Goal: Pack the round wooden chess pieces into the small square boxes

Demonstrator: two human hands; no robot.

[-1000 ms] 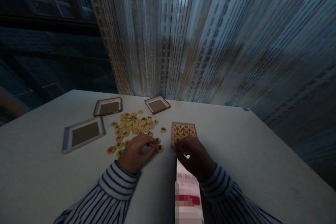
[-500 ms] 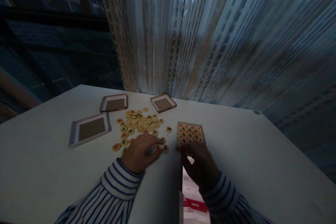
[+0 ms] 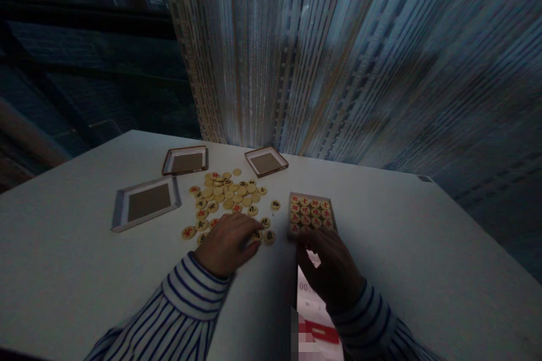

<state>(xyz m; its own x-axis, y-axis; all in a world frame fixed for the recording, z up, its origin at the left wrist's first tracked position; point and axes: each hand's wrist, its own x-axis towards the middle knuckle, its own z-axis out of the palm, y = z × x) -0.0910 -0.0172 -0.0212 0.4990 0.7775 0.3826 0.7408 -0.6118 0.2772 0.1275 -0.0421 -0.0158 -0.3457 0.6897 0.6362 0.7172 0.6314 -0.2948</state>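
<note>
My left hand rests over the near edge of a pile of round xiangqi pieces, thumb and fingers apart. Just beyond its fingertips lie black-marked pieces, face up. My right hand is at the front edge of a small box where red-marked pieces sit in rows. Its thumb and index finger meet in a pinch; whether a piece is between them is hidden. The front of the box is partly covered by this hand.
Two brown-rimmed trays stand at the table's back, and a larger pale tray is on the left. A lit phone lies under my right hand. A string curtain hangs behind the white table.
The view has shifted slightly. My right hand has moved a little right and down, still pinched by the box. My left hand stays almost in place over the pieces.
</note>
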